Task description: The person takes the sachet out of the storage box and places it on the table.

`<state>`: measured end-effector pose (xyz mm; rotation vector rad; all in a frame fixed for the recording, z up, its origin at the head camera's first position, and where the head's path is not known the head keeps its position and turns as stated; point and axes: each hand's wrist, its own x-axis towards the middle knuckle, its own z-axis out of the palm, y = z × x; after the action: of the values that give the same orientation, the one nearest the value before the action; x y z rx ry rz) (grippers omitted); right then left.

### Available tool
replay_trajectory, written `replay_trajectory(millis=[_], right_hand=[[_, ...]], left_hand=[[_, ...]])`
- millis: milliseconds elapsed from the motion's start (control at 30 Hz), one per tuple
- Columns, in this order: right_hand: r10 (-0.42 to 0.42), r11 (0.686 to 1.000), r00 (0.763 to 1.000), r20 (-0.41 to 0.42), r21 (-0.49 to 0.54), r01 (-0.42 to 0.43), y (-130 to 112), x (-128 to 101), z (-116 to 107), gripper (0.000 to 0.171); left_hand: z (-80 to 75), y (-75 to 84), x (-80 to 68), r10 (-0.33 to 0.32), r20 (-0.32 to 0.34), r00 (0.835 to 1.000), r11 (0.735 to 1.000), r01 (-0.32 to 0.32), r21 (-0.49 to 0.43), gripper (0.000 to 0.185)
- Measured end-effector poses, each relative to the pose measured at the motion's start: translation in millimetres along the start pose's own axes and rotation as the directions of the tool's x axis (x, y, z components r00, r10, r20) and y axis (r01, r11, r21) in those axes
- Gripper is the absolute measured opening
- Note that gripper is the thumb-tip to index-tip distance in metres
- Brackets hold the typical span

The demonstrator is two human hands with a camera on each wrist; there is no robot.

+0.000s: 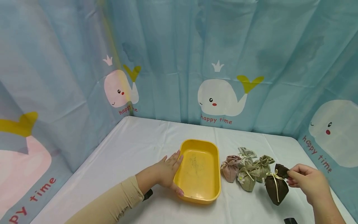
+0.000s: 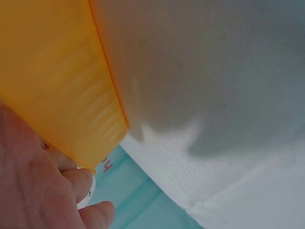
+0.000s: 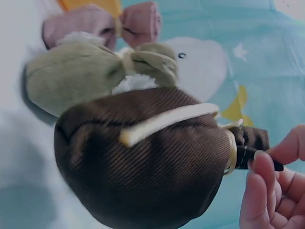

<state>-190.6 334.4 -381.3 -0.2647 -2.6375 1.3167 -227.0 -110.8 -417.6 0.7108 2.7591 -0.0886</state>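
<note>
My right hand (image 1: pixel 309 182) pinches the gathered top of a dark brown drawstring pouch (image 1: pixel 276 188), tied with a cream ribbon. In the right wrist view the brown pouch (image 3: pixel 143 157) fills the middle, its neck between thumb and fingers (image 3: pixel 259 176). At the left, my other hand (image 1: pixel 167 174) rests with spread fingers against the left rim of a yellow plastic tray (image 1: pixel 197 174). The left wrist view shows this hand (image 2: pixel 38 181) along the tray's outer wall (image 2: pixel 62 86). Nothing lies in the tray except some dark marks on its bottom.
Between the tray and the brown pouch stand a pink pouch (image 1: pixel 230 171), a green pouch (image 1: pixel 248 179) with a white flower, another green pouch (image 1: pixel 263 166) and a pale grey pouch (image 1: pixel 246 154). A white cloth (image 1: pixel 151 137) covers the table; a whale-print curtain (image 1: pixel 173 62) hangs behind.
</note>
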Motion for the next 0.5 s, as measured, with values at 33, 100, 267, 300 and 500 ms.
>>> replay_trajectory(millis=[33, 100, 267, 300, 500], right_hand=[[0.023, 1.000, 1.000, 0.007, -0.001, -0.023, 0, 0, 2, 0.022], [0.070, 0.998, 0.997, 0.023, 0.002, -0.070, 0, -1, 6, 0.022], [0.133, 0.991, 0.990, 0.042, 0.001, -0.133, 3, -1, 13, 0.021], [0.140, 0.990, 0.989, 0.045, 0.002, -0.140, 4, -1, 14, 0.021], [0.157, 0.987, 0.984, 0.079, 0.027, -0.160, 7, 3, 24, 0.020]], left_hand=[[-1.0, 0.1, -0.9, 0.001, 0.001, 1.000, 1.000, -0.001, -0.003, 0.142], [-1.7, 0.0, -2.0, 0.005, 0.004, 1.000, 1.000, -0.005, -0.007, 0.142], [1.2, 0.8, -1.1, 0.003, 0.002, 1.000, 1.000, -0.003, 0.006, 0.143], [1.9, 0.8, -0.9, 0.001, -0.001, 1.000, 1.000, 0.000, 0.006, 0.143], [-0.5, 1.4, -2.4, -0.006, 0.002, 1.000, 1.000, 0.006, -0.006, 0.142]])
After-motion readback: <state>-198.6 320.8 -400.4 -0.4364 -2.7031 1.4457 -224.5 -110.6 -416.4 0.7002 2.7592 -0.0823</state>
